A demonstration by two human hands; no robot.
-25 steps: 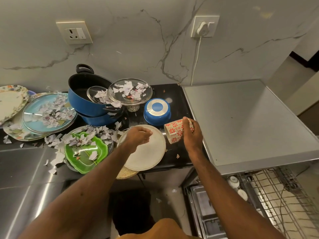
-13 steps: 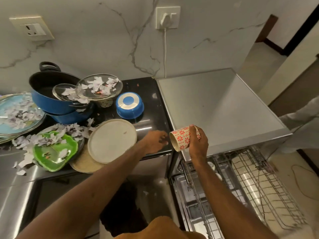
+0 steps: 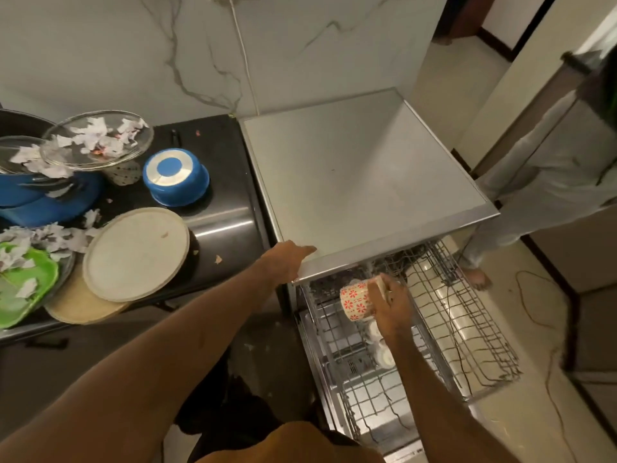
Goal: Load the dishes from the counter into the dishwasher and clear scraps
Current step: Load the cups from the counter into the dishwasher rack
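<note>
My right hand grips a white mug with a red flower pattern, held on its side just above the pulled-out wire rack of the dishwasher. Two white cups sit in the rack right below the mug. My left hand rests on the front left corner of the dishwasher's steel top, fingers spread, holding nothing. On the dark counter to the left lie a round cream plate, a green plate with paper scraps and an upturned blue bowl.
A glass bowl of scraps rests on blue pots at the far left. Loose scraps dot the counter. Another person stands barefoot to the right of the dishwasher. A thin cable trails on the floor there.
My right hand has carried the mug from above the counter edge down to the rack. My left hand left the cream plate and moved right onto the dishwasher's corner.
</note>
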